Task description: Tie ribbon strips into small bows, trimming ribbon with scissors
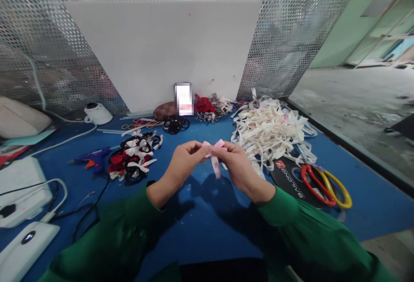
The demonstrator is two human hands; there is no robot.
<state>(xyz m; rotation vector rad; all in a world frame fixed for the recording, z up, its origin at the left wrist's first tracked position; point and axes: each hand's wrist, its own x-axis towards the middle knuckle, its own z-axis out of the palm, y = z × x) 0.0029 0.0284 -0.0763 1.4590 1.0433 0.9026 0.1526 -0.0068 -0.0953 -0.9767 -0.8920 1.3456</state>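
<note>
A pink ribbon bow [215,166] is held between my two hands above the blue tabletop [207,241], one tail hanging down. My left hand [186,161] pinches its left loop between thumb and fingers. On the other side my right hand [237,163] grips the bow near its knot and right loop. To the right lies a large heap of cream ribbon strips [270,129]. Black, red and white bow hair ties [134,157] are piled left of my left hand. The fingertips behind the ribbon are partly hidden.
Scissors with red and yellow handles [323,185] lie right on a black card [287,183]. A blue glue gun [95,159] sits left, its black cord trailing forward. Black hair ties [175,124], red bows [204,104] and a phone [183,98] stand at the back before a white board [168,49].
</note>
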